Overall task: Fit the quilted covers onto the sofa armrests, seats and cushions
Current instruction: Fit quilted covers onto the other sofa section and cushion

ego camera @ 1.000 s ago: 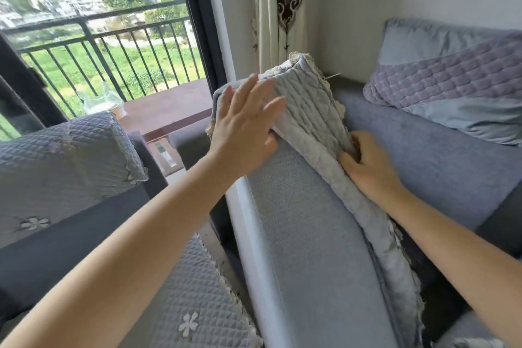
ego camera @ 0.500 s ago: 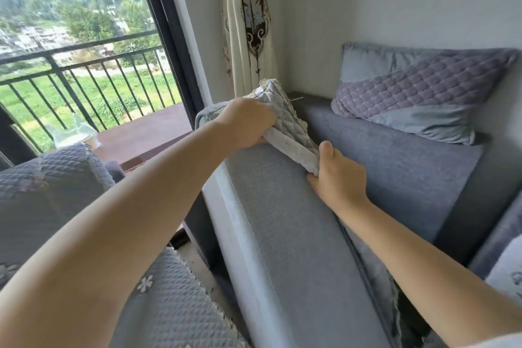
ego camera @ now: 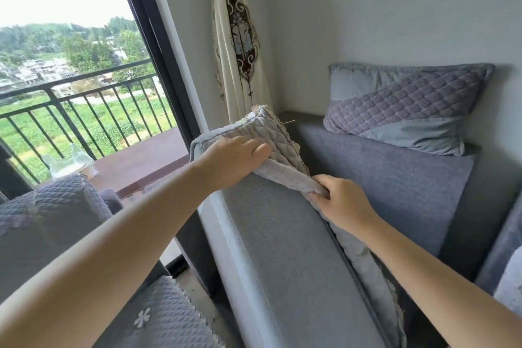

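**Pulling a quilted cover along the sofa armrest**

Flanking the work are several soft furnishings. A purple and blue quilted pillow [ego camera: 406,113] leans against the back wall on the bare grey seat [ego camera: 375,178], well apart from both hands. At lower left stands a second sofa piece whose armrest [ego camera: 48,215] and seat [ego camera: 161,316] already wear a quilted cover with small flower motifs. Behind the far end of the armrest hangs a tied cream curtain [ego camera: 237,45] beside the dark window frame [ego camera: 152,42], with a balcony railing [ego camera: 84,110] and green fields outside. Nothing lies between the hands and the cloth.

The quilted cover [ego camera: 271,135] is bunched in a peak at the far end of the grey armrest [ego camera: 285,248], most of whose top is still bare. One long edge of the cover trails down the inner side of the armrest, between it and the seat, towards the camera.

The left hand [ego camera: 234,161] lies on the bunched cover at the armrest's far end; its fingers bend over the fabric, and whether its grip closes on the cloth or only presses it I cannot tell. The right hand [ego camera: 341,200] has a narrow grip, fingers curled and pinching the pale underside edge of the cover at the armrest's inner top edge.
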A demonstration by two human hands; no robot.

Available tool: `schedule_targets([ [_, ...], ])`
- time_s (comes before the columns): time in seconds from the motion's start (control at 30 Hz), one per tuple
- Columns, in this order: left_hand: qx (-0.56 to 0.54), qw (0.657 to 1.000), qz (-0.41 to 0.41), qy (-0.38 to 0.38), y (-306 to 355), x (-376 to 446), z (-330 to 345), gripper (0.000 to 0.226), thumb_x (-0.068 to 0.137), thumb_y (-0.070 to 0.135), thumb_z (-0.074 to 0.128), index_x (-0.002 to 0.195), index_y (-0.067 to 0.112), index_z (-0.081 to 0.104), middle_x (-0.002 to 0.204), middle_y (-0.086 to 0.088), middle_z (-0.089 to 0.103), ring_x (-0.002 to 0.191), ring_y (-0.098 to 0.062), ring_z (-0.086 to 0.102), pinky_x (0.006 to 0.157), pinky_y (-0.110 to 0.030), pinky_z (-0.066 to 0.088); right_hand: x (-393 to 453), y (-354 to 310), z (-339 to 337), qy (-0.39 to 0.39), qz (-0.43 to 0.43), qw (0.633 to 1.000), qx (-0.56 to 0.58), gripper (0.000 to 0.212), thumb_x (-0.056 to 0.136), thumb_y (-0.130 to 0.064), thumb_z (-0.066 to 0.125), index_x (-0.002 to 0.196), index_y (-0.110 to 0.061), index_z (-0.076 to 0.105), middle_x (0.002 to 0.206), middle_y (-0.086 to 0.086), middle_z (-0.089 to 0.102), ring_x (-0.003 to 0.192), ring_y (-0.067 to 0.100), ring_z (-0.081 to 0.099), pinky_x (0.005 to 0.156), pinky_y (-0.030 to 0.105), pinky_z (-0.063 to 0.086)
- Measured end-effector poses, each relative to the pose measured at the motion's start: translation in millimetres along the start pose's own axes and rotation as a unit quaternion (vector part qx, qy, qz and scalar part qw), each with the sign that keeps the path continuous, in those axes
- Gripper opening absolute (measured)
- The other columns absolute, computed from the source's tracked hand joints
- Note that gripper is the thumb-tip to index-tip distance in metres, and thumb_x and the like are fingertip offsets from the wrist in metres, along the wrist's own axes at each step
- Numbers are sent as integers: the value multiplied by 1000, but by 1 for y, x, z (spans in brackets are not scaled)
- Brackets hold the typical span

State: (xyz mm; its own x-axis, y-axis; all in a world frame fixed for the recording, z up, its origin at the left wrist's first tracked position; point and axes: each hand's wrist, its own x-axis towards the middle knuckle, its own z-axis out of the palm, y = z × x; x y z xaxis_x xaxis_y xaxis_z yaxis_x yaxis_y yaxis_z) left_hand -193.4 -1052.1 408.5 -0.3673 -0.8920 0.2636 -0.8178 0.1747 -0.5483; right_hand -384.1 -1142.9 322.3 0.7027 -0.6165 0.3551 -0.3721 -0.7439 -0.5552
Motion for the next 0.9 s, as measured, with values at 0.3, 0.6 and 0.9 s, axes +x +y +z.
schedule_targets([
  [0.3,-73,985,-122,-98,11,18,-14,20,89,20,44,103,11,56,90,-4,66,85,-22,63,76,-32,53,14,-26,62,343,113,922,-138,56,57,-49,76,76,-9,43,65,9,53,55,25,54,55,30,45],
  [0.6,-49,983,-146,-104,17,23,-9,21,94,24,38,103,12,52,92,-2,65,85,-19,62,73,-29,50,33,7,47,333,87,933,-103,53,47,4,74,84,-7,38,75,19,60,55,30,58,61,44,55],
  [0.9,-52,985,-146,-70,17,18,1,22,93,24,41,105,12,55,92,-4,66,91,-22,62,80,-37,52,-46,64,33,256,213,943,-33,33,72,8,63,63,-14,39,65,9,49,58,25,45,48,21,24],
])
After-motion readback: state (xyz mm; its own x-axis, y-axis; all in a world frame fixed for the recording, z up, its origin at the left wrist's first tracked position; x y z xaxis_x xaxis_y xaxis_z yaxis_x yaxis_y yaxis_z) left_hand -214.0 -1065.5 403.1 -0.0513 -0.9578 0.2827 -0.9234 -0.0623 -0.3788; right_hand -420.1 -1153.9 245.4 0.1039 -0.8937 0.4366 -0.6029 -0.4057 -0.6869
